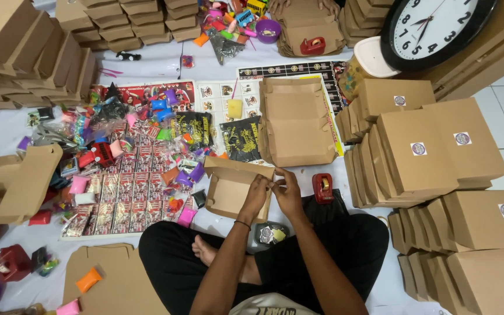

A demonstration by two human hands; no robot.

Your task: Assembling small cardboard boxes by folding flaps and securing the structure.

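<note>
**Hands at the corner of an open cardboard box**

An open brown cardboard box lies on the white floor covering just ahead of the seated person's crossed legs, its lid flap raised toward the far side. Both hands meet at its near right corner. The left hand, a thin band at its wrist, curls its fingers narrowly over the box edge. The right hand pinches close against it, fingertips touching; whether something small sits between them is too fine to tell.

Just right of the hands stands a red tape dispenser. Beyond the box lies a stack of flat unfolded box blanks. To the left spreads a jumble of small colourful toys and packets over sheets of printed cards. On the right, rows of closed boxes with round stickers stand packed together. A large black-rimmed wall clock leans at the upper right. Near the top edge, another person's hands rest on more box blanks, beside a second red tape dispenser and a purple bowl. More folded boxes are stacked at the upper left.
</note>
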